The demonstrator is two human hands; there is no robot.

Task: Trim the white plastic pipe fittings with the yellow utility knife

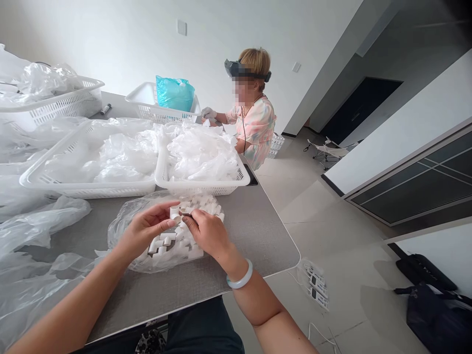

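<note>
1. Left hand [151, 227], bare: from where I stand, thumb and fingers are clamped on a white, short, tubular plastic fitting [174, 212], which they hold up over the near part of the table.
2. Right hand [206, 232], bare, a pale, smooth, round bangle [240, 276] at its wrist: thumb and forefinger pinched together on a thin, dark, narrow implement [186, 215], its tip at the fitting; whether it touches, I cannot tell.
3. Clear, crumpled plastic bag [123, 216]: spread open beneath both hands, bearing many loose white plastic pipe pieces [167, 240], some elbow-shaped.
4. Grey, fabric-textured table [258, 231] with a pale edge: under the bag.
5. Two white, slatted plastic baskets, side by side just beyond the bag: the left basket [92, 189] and the right basket [202, 185], both heaped with translucent plastic film [201, 152].
6. White plastic far basket [142, 93]: holds a bright blue plastic bag [175, 93].
7. Co-worker [254, 123] in a pastel patterned top, dark headset [247, 71] on: beside the table's far side, one hand white-gloved [208, 113].
</note>
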